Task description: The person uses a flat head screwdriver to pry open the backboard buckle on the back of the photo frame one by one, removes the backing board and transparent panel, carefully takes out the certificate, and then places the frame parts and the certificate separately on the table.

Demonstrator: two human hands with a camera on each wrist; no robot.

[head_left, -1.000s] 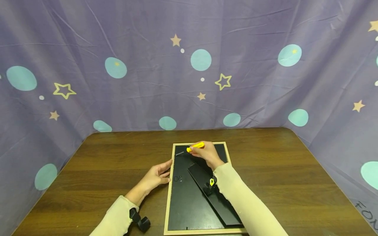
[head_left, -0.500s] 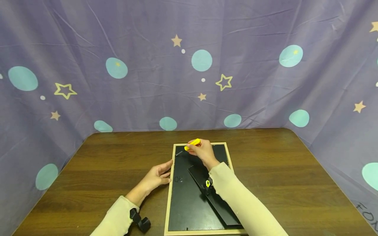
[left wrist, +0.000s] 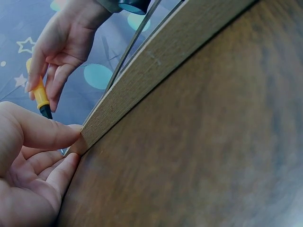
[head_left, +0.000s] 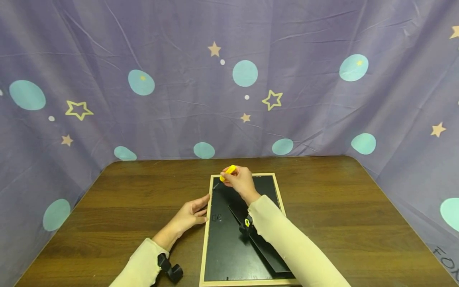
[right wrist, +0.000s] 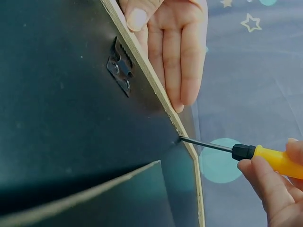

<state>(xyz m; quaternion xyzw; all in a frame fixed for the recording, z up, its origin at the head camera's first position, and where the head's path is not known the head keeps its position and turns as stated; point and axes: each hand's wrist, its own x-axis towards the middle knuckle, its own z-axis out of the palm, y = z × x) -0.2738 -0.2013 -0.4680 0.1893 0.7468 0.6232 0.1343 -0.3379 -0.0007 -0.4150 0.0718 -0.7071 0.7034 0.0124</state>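
Observation:
A picture frame [head_left: 205, 247] with a pale wooden rim lies on its front, its black backing board [head_left: 229, 255] facing up. My right hand [head_left: 242, 183] pinches the yellow handle of a screwdriver [right wrist: 277, 161]. In the right wrist view the screwdriver's tip meets the inside edge of the rim near a corner. On the left, my left hand [head_left: 190, 213] rests against the outer side of the rim, thumb and fairly straight fingers touching the wood. A black easel leg [head_left: 267, 251] slants across the backing, partly hidden under my right forearm.
A metal hanger [right wrist: 120, 71] is fixed to the backing near the rim. The frame lies on a brown wooden table [head_left: 340, 207]. Behind the table hangs a purple curtain [head_left: 172, 99] with stars and dots. Black wrist cameras sit on both sleeves.
My right hand has shifted left and slightly away from me, and the screwdriver's handle has tilted more upright. The tip stays near the left rim. My left hand has stayed in place.

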